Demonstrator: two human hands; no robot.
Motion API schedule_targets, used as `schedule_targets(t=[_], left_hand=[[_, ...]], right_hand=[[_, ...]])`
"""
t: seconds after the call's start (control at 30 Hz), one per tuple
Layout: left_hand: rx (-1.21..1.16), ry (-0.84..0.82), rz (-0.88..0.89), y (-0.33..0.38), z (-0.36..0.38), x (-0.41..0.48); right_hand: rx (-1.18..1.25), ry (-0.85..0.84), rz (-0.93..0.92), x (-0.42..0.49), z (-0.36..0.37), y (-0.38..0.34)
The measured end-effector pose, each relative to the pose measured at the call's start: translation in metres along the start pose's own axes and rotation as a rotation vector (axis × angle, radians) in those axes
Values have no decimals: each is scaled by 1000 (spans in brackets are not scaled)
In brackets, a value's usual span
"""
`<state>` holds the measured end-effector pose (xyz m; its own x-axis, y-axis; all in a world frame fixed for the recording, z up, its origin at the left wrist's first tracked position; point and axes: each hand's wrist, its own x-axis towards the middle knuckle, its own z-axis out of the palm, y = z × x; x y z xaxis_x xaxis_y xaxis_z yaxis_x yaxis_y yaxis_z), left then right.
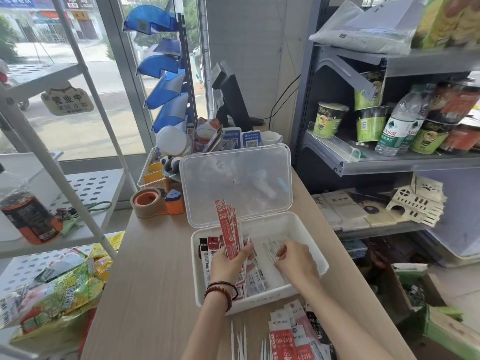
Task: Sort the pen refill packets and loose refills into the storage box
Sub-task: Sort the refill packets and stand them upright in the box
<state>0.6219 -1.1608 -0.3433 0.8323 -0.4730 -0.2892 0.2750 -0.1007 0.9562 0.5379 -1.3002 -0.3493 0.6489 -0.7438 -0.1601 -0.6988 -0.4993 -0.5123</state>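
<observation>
Wooden table point(155, 255) is seen under a white box point(315, 245) in a small shop. A bunch of red packets point(228, 229) is gripped upright in the left hand point(227, 265), over the box's left side. The right hand point(296, 261) is bent down onto thin clear refills point(272, 246) in the right side; whether any are pinched cannot be told. The red packets should be laid beside the flat packets point(255, 276) already there, with refills kept apart, so nothing gets bent. The lid point(233, 183) is stood open behind. In front of the box, a packet pile point(291, 336) and long, thin loose refills point(239, 339) are left on the table.
</observation>
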Motion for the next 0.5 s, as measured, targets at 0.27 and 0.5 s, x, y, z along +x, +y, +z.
schedule_targets(t=[0.27,0.5], left_hand=[[-8,-23,23,2,0,2],[79,4,110,4,0,1]], right_hand=[[484,-150,-307,-5,-17,-15],[442,-147,-377,-8,-18,-14]])
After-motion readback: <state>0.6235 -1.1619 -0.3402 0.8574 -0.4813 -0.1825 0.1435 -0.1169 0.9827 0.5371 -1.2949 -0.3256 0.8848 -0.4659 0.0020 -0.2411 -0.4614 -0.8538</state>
